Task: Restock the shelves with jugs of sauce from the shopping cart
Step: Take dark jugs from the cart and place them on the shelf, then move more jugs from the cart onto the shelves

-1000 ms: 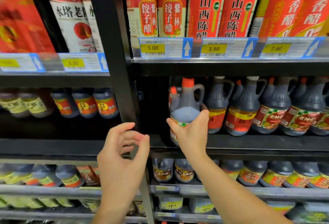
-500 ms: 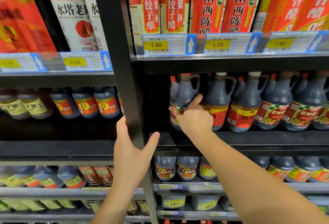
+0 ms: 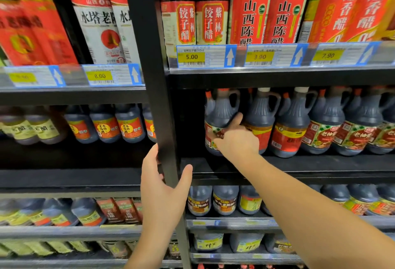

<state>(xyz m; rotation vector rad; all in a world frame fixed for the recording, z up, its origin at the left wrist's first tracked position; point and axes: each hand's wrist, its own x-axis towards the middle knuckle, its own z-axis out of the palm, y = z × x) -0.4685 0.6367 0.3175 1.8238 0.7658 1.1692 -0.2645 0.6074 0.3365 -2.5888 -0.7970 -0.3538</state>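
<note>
Bracing first: my left hand clasps the black post, thumb on one side and fingers on the other, to steady the reach. Further in, my right hand wraps the jug at its label, thumb up the right side, fingers curled across the front. The jug stands upright on the shelf at the left end of the row, just beside the next jug, handle lined up like its neighbours. Looks seated to me; letting go should come next.
</note>
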